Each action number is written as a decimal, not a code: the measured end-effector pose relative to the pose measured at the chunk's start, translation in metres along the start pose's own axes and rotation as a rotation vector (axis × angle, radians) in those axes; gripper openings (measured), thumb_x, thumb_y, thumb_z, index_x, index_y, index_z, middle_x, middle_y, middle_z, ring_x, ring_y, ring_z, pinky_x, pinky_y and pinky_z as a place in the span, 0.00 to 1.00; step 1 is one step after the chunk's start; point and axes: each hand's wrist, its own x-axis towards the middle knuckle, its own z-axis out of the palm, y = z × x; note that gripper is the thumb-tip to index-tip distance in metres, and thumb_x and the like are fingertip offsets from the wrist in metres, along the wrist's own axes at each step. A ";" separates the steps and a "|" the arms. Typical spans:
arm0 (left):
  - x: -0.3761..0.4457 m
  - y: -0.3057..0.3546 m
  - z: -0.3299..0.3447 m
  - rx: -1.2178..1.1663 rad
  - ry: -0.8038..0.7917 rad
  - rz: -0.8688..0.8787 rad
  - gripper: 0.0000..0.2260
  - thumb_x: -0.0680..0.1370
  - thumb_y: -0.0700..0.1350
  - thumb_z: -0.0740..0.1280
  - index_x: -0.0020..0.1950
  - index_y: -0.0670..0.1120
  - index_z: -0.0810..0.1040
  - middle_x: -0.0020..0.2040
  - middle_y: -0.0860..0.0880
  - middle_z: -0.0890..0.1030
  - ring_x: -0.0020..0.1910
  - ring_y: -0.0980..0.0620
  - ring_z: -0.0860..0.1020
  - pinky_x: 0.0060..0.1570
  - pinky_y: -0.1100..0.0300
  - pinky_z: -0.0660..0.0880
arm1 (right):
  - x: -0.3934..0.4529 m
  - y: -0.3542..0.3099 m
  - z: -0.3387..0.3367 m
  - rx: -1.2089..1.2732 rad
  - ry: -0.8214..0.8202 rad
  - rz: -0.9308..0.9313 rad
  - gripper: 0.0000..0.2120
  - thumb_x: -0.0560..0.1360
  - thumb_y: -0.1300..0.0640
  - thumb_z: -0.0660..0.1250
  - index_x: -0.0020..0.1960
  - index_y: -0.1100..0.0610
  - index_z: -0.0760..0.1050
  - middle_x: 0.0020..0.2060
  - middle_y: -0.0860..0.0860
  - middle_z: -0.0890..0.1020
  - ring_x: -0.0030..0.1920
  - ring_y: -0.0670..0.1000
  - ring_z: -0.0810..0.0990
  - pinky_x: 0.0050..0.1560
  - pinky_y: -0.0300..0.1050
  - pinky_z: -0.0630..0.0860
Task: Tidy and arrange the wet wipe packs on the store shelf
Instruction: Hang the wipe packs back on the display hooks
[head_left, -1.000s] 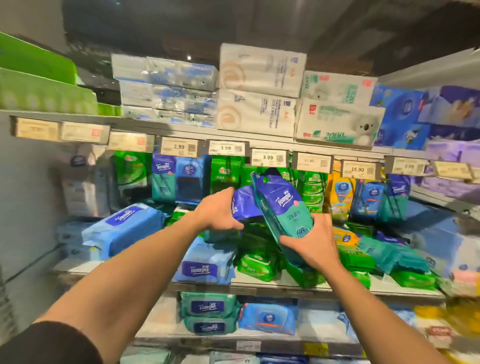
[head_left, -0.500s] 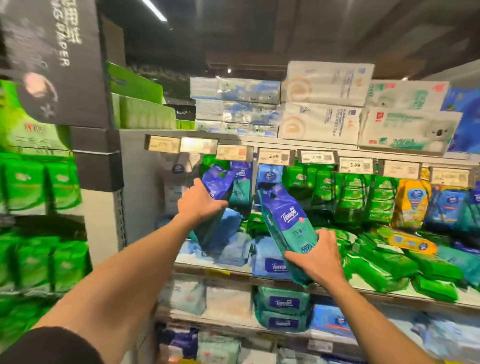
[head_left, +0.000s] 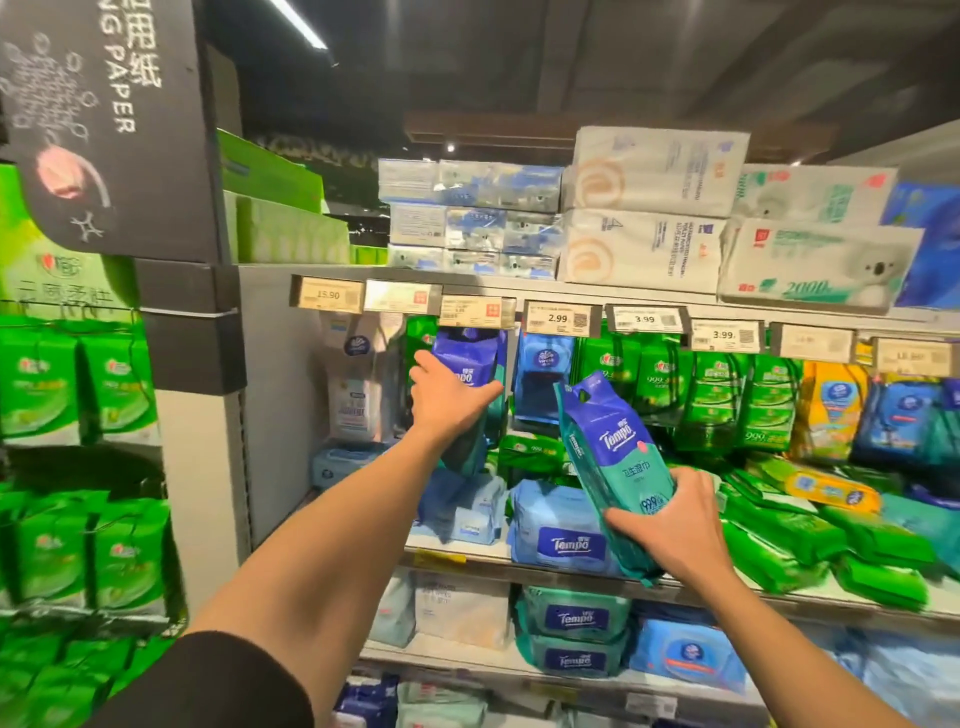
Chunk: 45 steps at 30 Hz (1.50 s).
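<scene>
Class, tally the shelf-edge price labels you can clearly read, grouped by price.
15.90 label: 1
2.99 label: 1
3.99 labels: 2
Total: 4 readable; the other labels are too blurred to read.

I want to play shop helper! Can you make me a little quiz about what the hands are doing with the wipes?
1. True or false: the right hand holds a Tempo pack tilted.
2. What colour are the packs hanging under the 3.99 price tag? A) red B) green C) black
3. Fill in: the left hand presses a blue pack hanging under the ____ shelf.

Key: 1 true; 2 B; 3 top
</scene>
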 end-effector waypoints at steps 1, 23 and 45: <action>0.003 0.003 0.003 -0.021 0.008 0.013 0.47 0.61 0.62 0.76 0.69 0.40 0.56 0.65 0.39 0.66 0.64 0.37 0.70 0.63 0.42 0.71 | 0.001 0.003 -0.001 -0.004 0.001 0.000 0.34 0.55 0.46 0.82 0.53 0.56 0.68 0.49 0.51 0.68 0.48 0.51 0.71 0.48 0.49 0.73; 0.044 0.000 0.038 0.115 -0.087 -0.088 0.50 0.71 0.61 0.72 0.77 0.37 0.46 0.73 0.33 0.60 0.71 0.33 0.63 0.66 0.41 0.66 | 0.026 0.017 0.014 -0.041 -0.037 -0.026 0.34 0.55 0.43 0.80 0.51 0.54 0.65 0.46 0.48 0.65 0.44 0.48 0.70 0.43 0.46 0.70; -0.011 0.004 -0.011 -0.048 0.155 0.128 0.40 0.65 0.61 0.75 0.66 0.43 0.60 0.63 0.42 0.70 0.60 0.39 0.74 0.60 0.43 0.73 | 0.032 0.000 0.045 0.007 -0.064 -0.021 0.35 0.56 0.45 0.81 0.54 0.59 0.69 0.50 0.53 0.68 0.44 0.52 0.71 0.45 0.48 0.74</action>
